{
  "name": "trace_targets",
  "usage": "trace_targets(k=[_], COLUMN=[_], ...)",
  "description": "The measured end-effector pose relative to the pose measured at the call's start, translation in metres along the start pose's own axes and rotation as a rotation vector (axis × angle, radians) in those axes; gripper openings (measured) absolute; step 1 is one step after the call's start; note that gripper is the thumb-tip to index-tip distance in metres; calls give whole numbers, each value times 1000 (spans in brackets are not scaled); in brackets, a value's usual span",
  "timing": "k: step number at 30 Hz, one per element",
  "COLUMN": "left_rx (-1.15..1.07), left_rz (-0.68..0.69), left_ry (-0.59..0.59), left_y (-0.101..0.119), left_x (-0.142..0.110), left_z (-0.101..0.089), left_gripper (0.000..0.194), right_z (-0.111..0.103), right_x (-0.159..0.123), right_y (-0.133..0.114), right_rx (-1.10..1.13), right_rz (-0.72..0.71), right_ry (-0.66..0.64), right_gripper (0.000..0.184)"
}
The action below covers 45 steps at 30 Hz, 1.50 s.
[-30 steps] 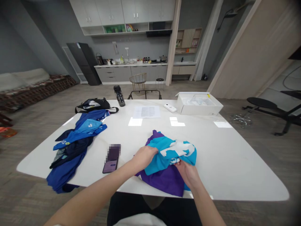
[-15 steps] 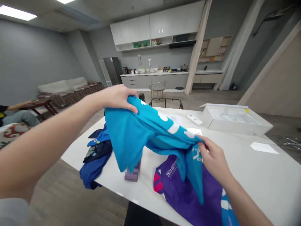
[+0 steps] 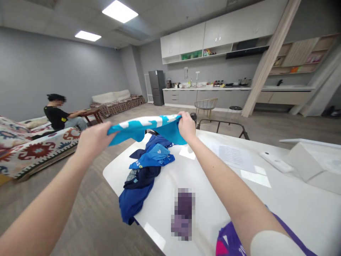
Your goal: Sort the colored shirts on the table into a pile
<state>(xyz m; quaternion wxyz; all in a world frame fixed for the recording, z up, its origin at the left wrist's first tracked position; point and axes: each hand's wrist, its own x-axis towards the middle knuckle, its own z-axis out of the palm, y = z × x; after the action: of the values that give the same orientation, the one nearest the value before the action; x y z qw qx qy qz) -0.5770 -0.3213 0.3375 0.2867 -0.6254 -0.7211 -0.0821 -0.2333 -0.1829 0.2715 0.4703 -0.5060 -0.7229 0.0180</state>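
A bright blue garment with white patches (image 3: pixel 145 128) is stretched between my hands in the air, above the far left part of the table. My left hand (image 3: pixel 96 138) is closed on its left end, and my right hand (image 3: pixel 187 126) grips the right end. Below it, a pile of dark and bright blue clothes (image 3: pixel 145 174) lies along the table's left edge, partly hanging over it. Near my right forearm, a purple garment with pink and white trim (image 3: pixel 230 240) shows in part at the bottom.
The white table (image 3: pixel 210 199) also bears a blurred-out purple item (image 3: pixel 183 213), a printed sheet (image 3: pixel 231 156), a white remote-like object (image 3: pixel 275 161) and a white box (image 3: pixel 314 163). A metal-framed chair (image 3: pixel 223 122) stands behind it. A person (image 3: pixel 57 113) sits far left.
Both hands have carried the blue garment leftward, away from above the purple garment, and pulled it taut. The view has turned left, bringing the seated person more fully into sight.
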Motion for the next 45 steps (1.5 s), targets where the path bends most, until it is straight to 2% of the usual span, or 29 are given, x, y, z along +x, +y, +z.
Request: trace_targets(k=[3,6,7,9,11,14,17,19,20,22,25,27,29,32,34,37,39,41,43,45], left_rx=[-73,-194,-249,-385,-456,-342,-211,-331,-449,-708,-960,-958,-834,-692,-767,-1027,-1198,-1312,-1326,-1251], left_rz=[37,75,93,91,86,112,103,170,249,479,754,775,679,507,429,328,305,306,308,322], left_ry=[-345,-638,-707,-764,-788,-738,-489,-347,-320,-354,-505,-598,-670,-735,-804,-881,-826,-765,-780,-787], left_y=[1,14,19,28,36,55,102,154,185,251,343,392,428,457,464,462,457,452,445,436], left_x=[-81,-156,-176,-206,-222,-232,-237,-245,-252,-270,-296,-306,-307,-299,-293,-289,-289,-291,-294,-298], left_z=[85,157,175,197,203,189,161,137,123,92,51,36,31,38,45,50,48,43,37,33], left_gripper=[35,36,36,37,40,53,61,57,54,45,43,55,67,64,46,16,14,19,25,28], right_z=[66,103,107,102,78,7,-87,-144,-169,-209,-250,-268,-277,-277,-271,-265,-266,-270,-274,-276], right_x=[-52,-113,-131,-160,-185,-233,-301,-351,-375,-417,-460,-472,-471,-456,-444,-430,-427,-428,-434,-441], right_y=[15,28,31,34,38,44,40,29,23,16,25,43,67,104,125,144,150,154,160,172], right_rx=[47,83,96,116,152,322,551,686,708,671,421,168,-60,-244,-287,-234,-163,-111,-96,-114], right_rz=[75,118,127,139,146,211,436,645,723,829,887,838,727,629,647,637,573,503,476,536], right_ry=[-340,-540,-568,-581,-588,-666,-698,-685,-668,-597,-383,-206,-86,-99,-198,-354,-377,-331,-293,-311], right_gripper=[40,34,36,41,41,29,20,22,24,28,33,33,32,47,52,30,16,9,8,10])
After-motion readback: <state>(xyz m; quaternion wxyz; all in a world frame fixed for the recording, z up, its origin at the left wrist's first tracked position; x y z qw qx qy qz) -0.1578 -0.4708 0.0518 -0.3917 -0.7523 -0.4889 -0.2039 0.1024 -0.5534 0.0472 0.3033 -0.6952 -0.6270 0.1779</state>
